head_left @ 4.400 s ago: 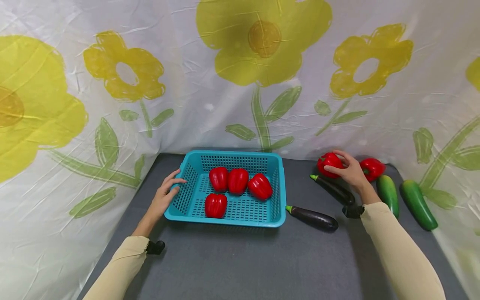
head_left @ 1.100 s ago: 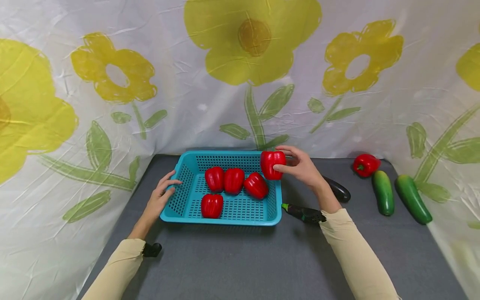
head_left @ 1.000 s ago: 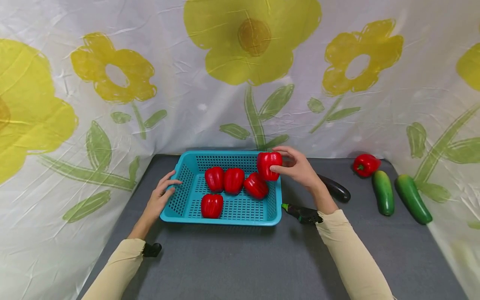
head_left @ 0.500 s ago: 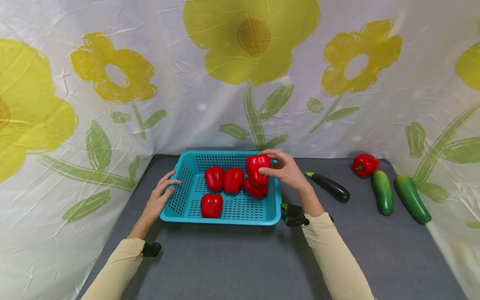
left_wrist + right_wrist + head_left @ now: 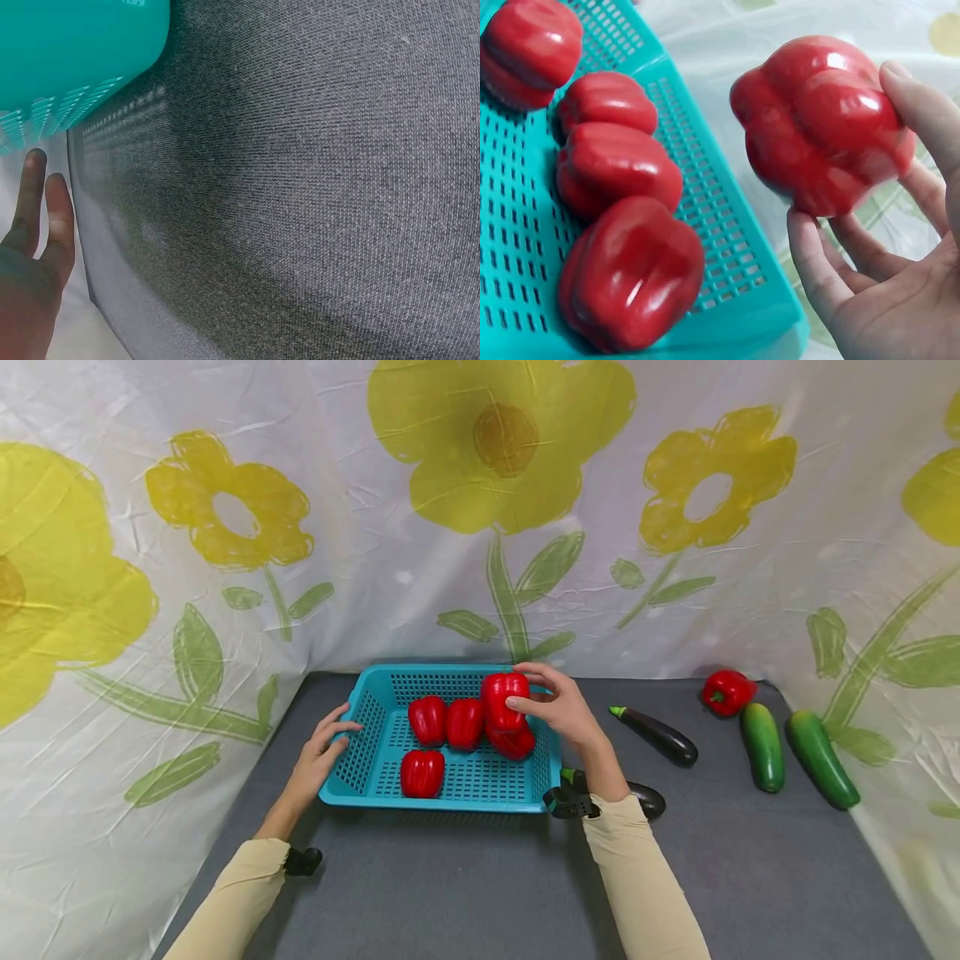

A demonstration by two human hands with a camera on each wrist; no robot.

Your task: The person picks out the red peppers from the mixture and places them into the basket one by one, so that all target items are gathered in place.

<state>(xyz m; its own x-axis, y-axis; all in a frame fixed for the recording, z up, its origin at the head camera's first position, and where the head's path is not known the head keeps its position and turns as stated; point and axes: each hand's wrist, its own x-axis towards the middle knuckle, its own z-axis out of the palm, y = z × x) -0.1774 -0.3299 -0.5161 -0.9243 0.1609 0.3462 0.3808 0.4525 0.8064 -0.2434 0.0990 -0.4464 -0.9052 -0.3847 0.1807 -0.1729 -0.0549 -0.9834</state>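
The right hand (image 5: 564,714) holds a red pepper (image 5: 497,697) between thumb and fingers, raised over the right side of a blue basket (image 5: 442,803). The left hand (image 5: 318,760) has its fingers loosely apart at the basket's left wall; whether it touches is hard to tell. Inside the basket, three peppers (image 5: 465,724) lie in a row across the middle, and a fourth pepper (image 5: 422,774) lies nearer the front wall. The basket stands by the back edge of a grey bench (image 5: 465,877). To its right are two eggplants (image 5: 660,739), the nearer partly hidden behind the right wrist. Two cucumbers (image 5: 763,750) lie towards the bench's right edge, and a lone pepper (image 5: 727,693) by its back right corner.
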